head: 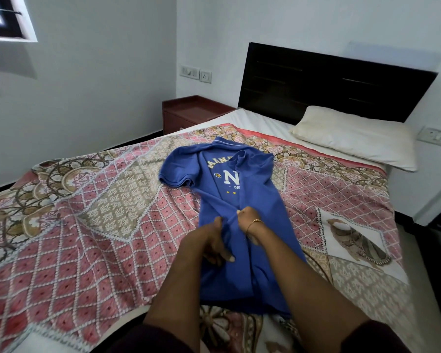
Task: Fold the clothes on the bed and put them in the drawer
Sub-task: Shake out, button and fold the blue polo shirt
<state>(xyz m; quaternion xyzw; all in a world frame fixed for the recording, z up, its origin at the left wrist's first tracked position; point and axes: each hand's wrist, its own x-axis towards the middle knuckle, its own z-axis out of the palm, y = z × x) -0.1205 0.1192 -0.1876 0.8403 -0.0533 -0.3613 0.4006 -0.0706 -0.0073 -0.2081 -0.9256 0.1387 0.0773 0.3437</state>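
A blue polo shirt [239, 179] with white and yellow print lies face up on the patterned bedspread [92, 225], collar toward the headboard. Its right side is folded inward over the chest; the left sleeve sticks out. My left hand [214, 243] grips a bunch of the shirt's cloth near the middle. My right hand [248, 219], with a thin bracelet on the wrist, pinches the folded edge just beside it. Both hands sit close together over the shirt's lower half.
A white pillow [354, 136] lies at the head of the bed under a dark headboard [329, 82]. A red-brown bedside cabinet [189, 113] with a drawer stands in the corner left of the bed. Walls close in behind.
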